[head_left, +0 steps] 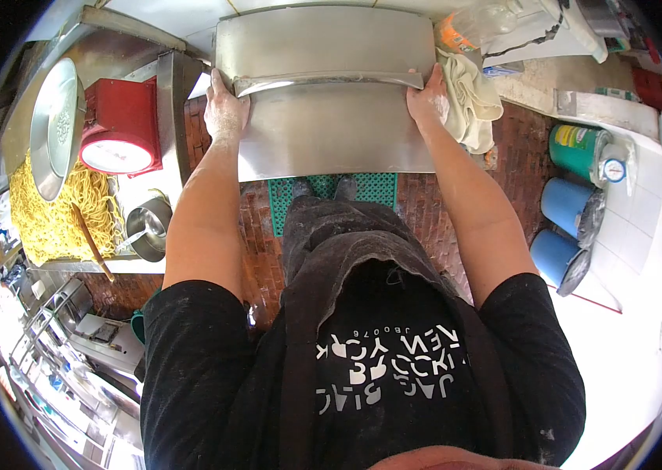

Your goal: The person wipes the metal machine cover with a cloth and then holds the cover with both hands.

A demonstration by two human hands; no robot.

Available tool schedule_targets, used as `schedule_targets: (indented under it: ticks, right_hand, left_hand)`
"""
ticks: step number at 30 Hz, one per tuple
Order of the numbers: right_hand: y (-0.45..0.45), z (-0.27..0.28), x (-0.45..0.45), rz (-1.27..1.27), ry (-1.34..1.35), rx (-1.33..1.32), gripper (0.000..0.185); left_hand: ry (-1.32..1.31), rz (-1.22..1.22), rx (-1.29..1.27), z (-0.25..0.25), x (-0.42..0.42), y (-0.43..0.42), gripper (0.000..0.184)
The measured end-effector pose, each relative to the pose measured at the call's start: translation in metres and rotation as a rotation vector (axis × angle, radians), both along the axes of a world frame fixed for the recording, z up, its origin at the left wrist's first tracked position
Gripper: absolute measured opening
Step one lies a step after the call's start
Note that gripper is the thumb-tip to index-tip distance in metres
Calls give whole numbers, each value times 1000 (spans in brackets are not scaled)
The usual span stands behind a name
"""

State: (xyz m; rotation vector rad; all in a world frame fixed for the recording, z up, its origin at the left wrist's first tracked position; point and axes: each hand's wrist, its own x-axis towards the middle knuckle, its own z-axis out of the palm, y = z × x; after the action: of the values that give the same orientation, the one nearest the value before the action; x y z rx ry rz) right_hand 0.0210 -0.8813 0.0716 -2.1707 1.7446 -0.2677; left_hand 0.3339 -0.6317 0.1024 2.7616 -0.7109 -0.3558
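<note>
In front of me is a wide stainless-steel panel [335, 129], like a machine cover, with a raised metal bar [327, 81] running across it. My left hand [226, 110], dusted with white powder, grips the panel's left side by the end of the bar. On the opposite side my right hand [430, 100] is closed round the right edge, its back also powdery. The fingertips of both hands are partly hidden by the panel's edges. A cream cloth [470, 102] hangs just beside my right hand.
Yellow noodles [49, 211] are heaped at left, with a wooden stick [94, 244], a red scale [119, 117] with a metal pan [61, 129], and a pot [151, 227]. A plastic bottle [484, 25] lies at upper right. Blue bins [562, 207] stand right. A green mat [276, 205] covers some brick floor.
</note>
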Motion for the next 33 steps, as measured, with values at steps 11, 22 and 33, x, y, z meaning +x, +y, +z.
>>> schedule_targets:
  ticks: [11, 22, 33]
  right_hand:
    - [0, 1, 0, -9, 3, 17, 88]
    - [1, 0, 0, -3, -14, -8, 84]
    - [2, -1, -2, 18, -38, -64, 82]
  left_hand:
    - [6, 17, -30, 2, -1, -2, 83]
    - [13, 0, -1, -5, 3, 1, 85]
    - [-11, -8, -28, -7, 3, 1, 84]
